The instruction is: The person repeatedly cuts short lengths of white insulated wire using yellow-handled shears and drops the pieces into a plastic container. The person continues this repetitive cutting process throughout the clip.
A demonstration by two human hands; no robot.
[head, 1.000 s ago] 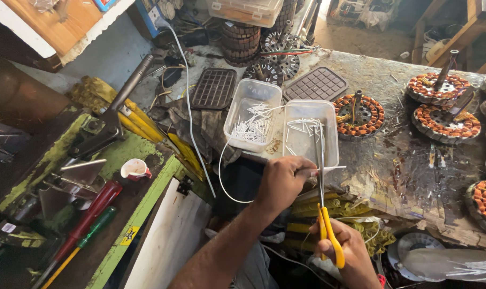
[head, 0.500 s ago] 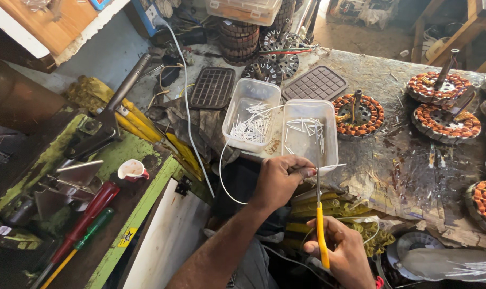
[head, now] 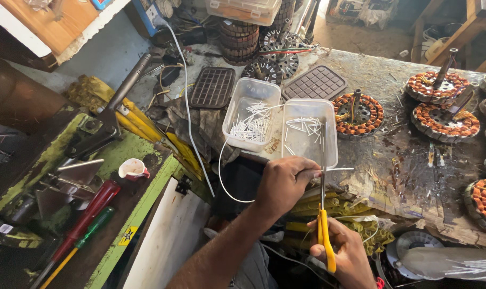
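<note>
My left hand (head: 283, 183) pinches a thin white sleeve tube (head: 226, 176) that loops down to the left, its free end sticking out to the right. My right hand (head: 345, 256) grips yellow-handled scissors (head: 323, 214), blades pointing up across the tube's end. Just beyond stand two clear plastic tubs: the left tub (head: 250, 119) and the right tub (head: 310, 131), each holding several short white cut pieces.
Copper-wound stators (head: 357, 113) (head: 444, 121) lie on the worn bench to the right. Two dark grid trays (head: 212, 86) (head: 315, 82) sit behind the tubs. At left are a green machine base (head: 114, 155), a small cup (head: 134, 169), and screwdrivers (head: 88, 214).
The scissors have shifted slightly and stand upright against the tube's end. My left hand holds the tube in about the same place.
</note>
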